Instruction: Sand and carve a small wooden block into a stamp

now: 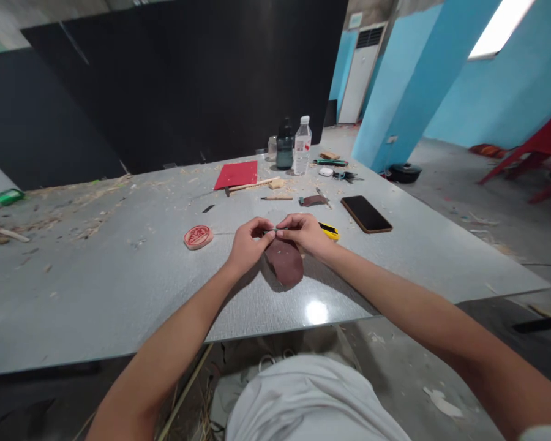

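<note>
A dark reddish-brown sheet [284, 262], which looks like sandpaper, hangs from my fingertips over the near part of the table. My left hand [251, 245] pinches its upper edge from the left. From the right, my right hand [307, 234] pinches the same edge, thumbs almost meeting. A thin greenish strip shows between the fingers; its kind is unclear. Just past my right hand lies a yellow utility knife [329, 231], partly hidden by it. Left of my left hand rests a round wooden piece [198, 237] with a red carved design.
Beyond my hands lie a red sheet [236, 174], a hammer [252, 185], a wooden-handled carving tool [277, 198] and another brown piece [314, 201]. A phone [366, 214] is at right. A dark bottle [284, 146] and clear water bottle [302, 147] stand behind. Wood shavings litter the table [133, 288].
</note>
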`<action>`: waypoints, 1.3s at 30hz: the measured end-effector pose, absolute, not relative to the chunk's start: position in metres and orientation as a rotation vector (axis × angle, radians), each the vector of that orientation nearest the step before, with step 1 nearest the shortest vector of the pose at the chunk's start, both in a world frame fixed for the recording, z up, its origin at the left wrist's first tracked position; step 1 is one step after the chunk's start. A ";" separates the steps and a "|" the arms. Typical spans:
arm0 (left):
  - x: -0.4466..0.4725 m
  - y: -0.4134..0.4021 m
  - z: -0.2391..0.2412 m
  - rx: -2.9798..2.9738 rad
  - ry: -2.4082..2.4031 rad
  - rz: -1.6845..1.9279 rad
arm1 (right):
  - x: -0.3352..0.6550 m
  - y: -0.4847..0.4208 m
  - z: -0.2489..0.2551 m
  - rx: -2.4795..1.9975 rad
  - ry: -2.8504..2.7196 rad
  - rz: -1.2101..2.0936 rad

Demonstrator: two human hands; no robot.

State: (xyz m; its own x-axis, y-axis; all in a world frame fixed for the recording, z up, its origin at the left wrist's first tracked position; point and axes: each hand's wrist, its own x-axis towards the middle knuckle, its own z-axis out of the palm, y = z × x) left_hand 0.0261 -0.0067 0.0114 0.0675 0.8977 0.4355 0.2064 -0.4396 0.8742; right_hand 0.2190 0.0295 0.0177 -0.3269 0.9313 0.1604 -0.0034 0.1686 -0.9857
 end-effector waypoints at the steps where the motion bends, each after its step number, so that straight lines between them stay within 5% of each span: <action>1: 0.027 -0.006 0.010 1.697 1.094 1.408 | 0.219 0.029 0.018 -0.919 -1.535 1.296; 30: 0.022 -0.006 0.010 1.742 1.147 1.324 | 0.221 0.032 0.015 -0.912 -1.703 1.142; 39: 0.024 -0.003 0.007 1.675 1.133 1.348 | 0.221 0.035 0.013 -0.911 -1.644 1.316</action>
State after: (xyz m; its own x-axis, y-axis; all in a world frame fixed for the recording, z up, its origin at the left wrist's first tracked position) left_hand 0.0243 -0.0032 0.0074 0.0773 0.9266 0.3680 0.2025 -0.3760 0.9042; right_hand 0.2206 0.0353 0.0129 -0.4004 0.9026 0.1583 0.0430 0.1911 -0.9806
